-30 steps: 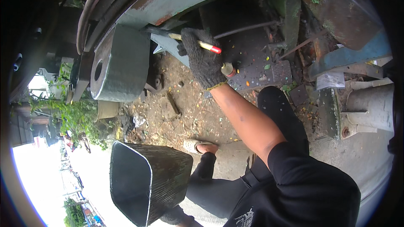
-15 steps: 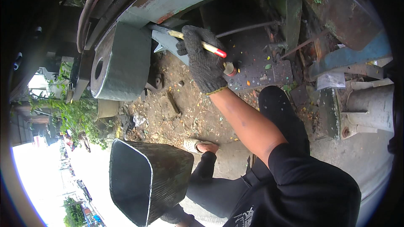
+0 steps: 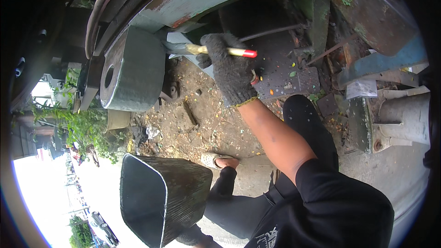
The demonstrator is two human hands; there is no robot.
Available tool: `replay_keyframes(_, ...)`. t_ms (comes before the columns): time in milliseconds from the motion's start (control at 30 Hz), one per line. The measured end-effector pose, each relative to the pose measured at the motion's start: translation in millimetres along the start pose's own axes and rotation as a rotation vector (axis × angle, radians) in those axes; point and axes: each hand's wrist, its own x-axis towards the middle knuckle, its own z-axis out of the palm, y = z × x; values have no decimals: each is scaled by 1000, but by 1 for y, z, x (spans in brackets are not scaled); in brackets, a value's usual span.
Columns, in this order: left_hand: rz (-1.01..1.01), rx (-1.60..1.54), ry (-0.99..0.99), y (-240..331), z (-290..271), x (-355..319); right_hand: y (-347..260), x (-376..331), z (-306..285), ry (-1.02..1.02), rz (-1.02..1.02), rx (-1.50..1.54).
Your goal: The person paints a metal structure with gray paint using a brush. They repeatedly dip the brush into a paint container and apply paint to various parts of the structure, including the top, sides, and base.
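Observation:
My right hand [image 3: 225,66], in a dark grey knit glove, is closed around a paintbrush [image 3: 236,52] with a cream handle and red end. Its grey-coated bristles point left and meet grey-painted metal beside a thick grey metal cylinder [image 3: 140,71] with a round hole in its end; whether they press on it is hard to tell. At the bottom, my gloved left hand [image 3: 190,235] is against the underside of a squarish dark container [image 3: 186,193], gripping it, with its fingers mostly hidden behind. The container's wide opening faces left, its inside dark grey.
A curved grey metal beam [image 3: 206,0] arches overhead. Past my right hand lies a dark flat plate [image 3: 285,80] dotted with leaves, and a small reddish can [image 3: 255,79] is partly covered by the glove. A blue beam [image 3: 386,59] and pale pipe [image 3: 404,115] stand right.
My right hand has shifted slightly right and down, and the brush has turned more level, its red end farther right. The left hand and container have hardly moved.

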Motion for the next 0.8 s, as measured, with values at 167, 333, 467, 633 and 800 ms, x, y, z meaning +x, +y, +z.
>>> replay_keyframes(167, 7, 1, -6, 2, 0, -1, -6, 13, 7, 100, 136, 299)
replay_keyframes(333, -7, 8, -15, 1, -1, -1, -28, 2, -6, -140, -9, 73)
replay_keyframes(467, -1, 6, -21, 4, 2, -1, -31, 16, -7, -25, -108, 36)
replay_keyframes(633, -4, 3, -30, 5, 2, -1, -36, -3, -1, -148, -180, -65)
replay_keyframes(800, -16, 7, -33, 2, 0, -6, -58, -7, -8, -101, 12, 94)
